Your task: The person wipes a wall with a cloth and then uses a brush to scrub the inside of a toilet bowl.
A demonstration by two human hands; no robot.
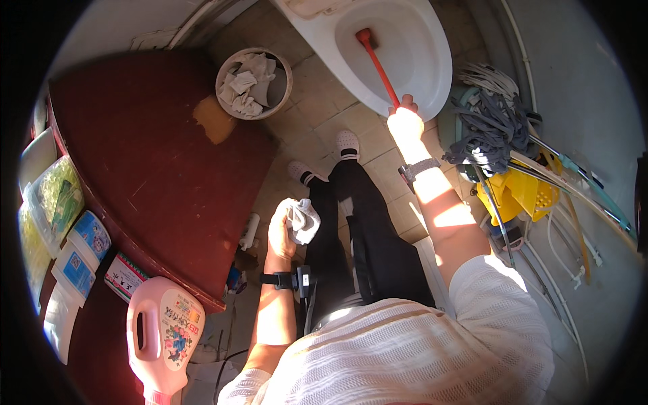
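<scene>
My right hand (406, 123) is closed around the lower end of a red toilet brush handle (380, 71). The brush's red head (364, 35) rests inside the white toilet bowl (439, 66), beside its dark drain. Whether its bristles touch the bowl cannot be seen. In my left hand (281, 230) is a crumpled light grey cloth (304, 221), held in front of my black trousers, well away from the toilet.
A round bin (287, 83) with crumpled paper stands left of the toilet. The dark red cabinet top (167, 167) carries a pink detergent bottle (167, 324) and several packages. Mops (493, 124) and a yellow wringer (526, 190) lean at the right wall.
</scene>
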